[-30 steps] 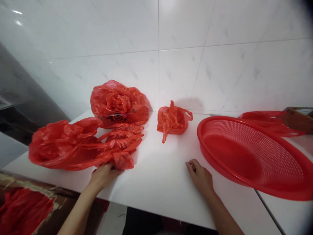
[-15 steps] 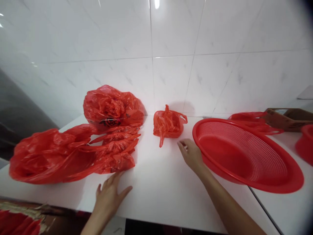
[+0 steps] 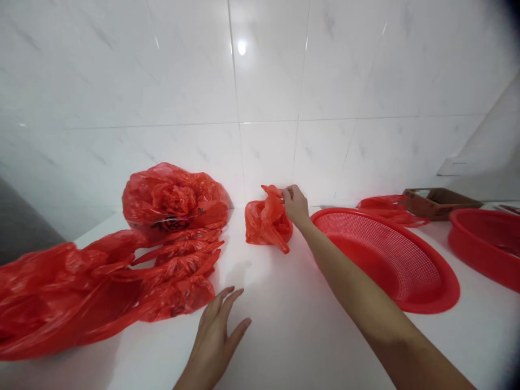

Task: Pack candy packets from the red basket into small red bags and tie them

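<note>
A small red plastic bag with loose handles stands on the white table near the wall. My right hand is closed on the upper right of this bag, pinching one of its handles. What the bag contains is hidden. Lower down, my left hand hovers over the table with its fingers apart and nothing in them. Nearest to it lies a row of bunched red plastic bags. Beneath my right forearm, a red plastic colander is partly covered.
A large, full-looking red bag leans by the wall, and another red bag spreads at the left. Behind the colander are a flat red bag and a brown cardboard box. A red basin stands far right.
My right hand has moved forward from the table to the small bag and closed on its handle. My left hand has shifted right, away from the row of bags. The camera view has turned right.
</note>
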`<state>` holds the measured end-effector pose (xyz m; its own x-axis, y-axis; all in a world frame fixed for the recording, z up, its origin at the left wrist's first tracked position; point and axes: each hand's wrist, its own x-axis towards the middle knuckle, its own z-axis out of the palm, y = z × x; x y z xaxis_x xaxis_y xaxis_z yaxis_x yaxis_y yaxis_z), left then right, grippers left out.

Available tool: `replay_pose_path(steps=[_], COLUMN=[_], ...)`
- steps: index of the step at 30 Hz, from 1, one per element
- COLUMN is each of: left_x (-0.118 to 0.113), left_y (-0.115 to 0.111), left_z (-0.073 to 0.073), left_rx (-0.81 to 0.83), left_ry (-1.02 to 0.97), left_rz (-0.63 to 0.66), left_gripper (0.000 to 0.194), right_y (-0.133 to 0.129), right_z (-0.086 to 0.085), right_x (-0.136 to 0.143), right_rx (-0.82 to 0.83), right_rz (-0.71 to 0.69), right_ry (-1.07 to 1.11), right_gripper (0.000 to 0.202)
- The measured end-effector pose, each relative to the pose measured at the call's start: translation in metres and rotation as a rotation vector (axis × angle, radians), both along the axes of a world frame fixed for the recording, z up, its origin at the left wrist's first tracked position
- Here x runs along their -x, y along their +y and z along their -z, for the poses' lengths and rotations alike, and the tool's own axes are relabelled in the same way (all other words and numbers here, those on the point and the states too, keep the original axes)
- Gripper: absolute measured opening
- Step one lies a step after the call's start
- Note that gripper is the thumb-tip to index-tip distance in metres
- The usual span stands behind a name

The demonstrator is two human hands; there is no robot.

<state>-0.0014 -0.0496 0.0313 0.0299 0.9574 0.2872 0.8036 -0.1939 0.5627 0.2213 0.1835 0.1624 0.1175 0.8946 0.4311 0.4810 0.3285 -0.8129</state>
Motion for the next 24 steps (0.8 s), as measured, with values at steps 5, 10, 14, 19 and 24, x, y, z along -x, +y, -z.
replay_pose_path(steps=[5,10,14,19,24], left_x=[-0.032,-0.069,-0.088,-0.048,0.026], left_y=[0.019,0.025,0.032,0.036,0.043], left_z=[-0.041,-0.064,-0.046,-0.016,-0.011], left_rx=[-0.115,-0.151,0.016,0.001,0.014], left_ry=[-0.299,-0.733,-0.775,-0.405,0.108], left_rz=[0.031,0.046,0.15,-0.018,-0.234], left_gripper=[0.052,0.049,0.044,0.034,0.036], right_y=[-0.042,-0.134,-0.194,-0.215,-0.207], right_z=[-0.032,-0.007,0.023,0.019,0.016], right_x=[-0.009,0.007,0.024,-0.025,-0.088], right_rx=[-0.09,-0.006,0.145,0.208,0.244], right_rz=[-0.155,-0.504,-0.663,-0.542,-0.439], right_ry=[0.23,0.31,0.392,0.522,0.389], right_gripper=[0.022,0.023,0.016,0.015,0.022])
